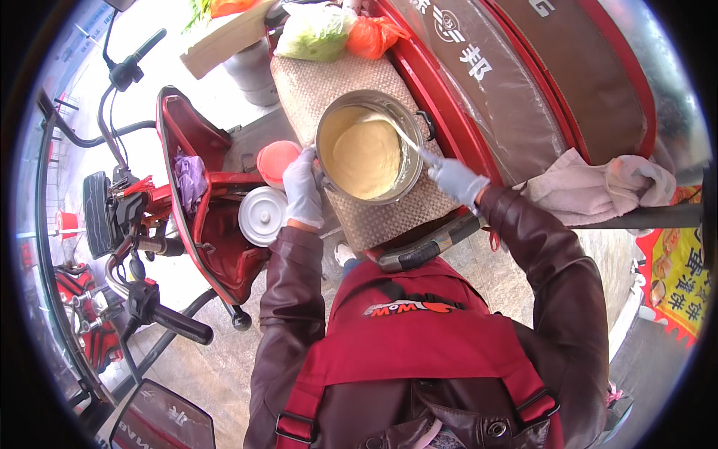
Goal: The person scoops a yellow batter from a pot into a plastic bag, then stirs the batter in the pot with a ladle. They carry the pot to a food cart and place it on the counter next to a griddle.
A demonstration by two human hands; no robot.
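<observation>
A round metal pot [367, 152] of pale yellow batter rests on the woven mat [387, 224] covering a tricycle seat. My left hand [303, 182], in a thin white glove, grips the pot's left side, where its handle is mostly hidden. My right hand [457, 181], gloved too, holds a light-coloured stirring utensil [405, 134] by its upper part; the other end slants over the pot's rim into the batter near the upper right inner wall. The type of utensil cannot be told. Just left of my left hand are a white round lid [262, 216] and a pinkish-red container [277, 163].
Bags of vegetables [315, 33] and a red plastic bag [373, 36] lie beyond the pot. The tricycle's handlebar grip [182, 324] and red front shield [224, 269] stand at left. A padded bar [429, 247] runs before me. A towel [594, 188] hangs at right.
</observation>
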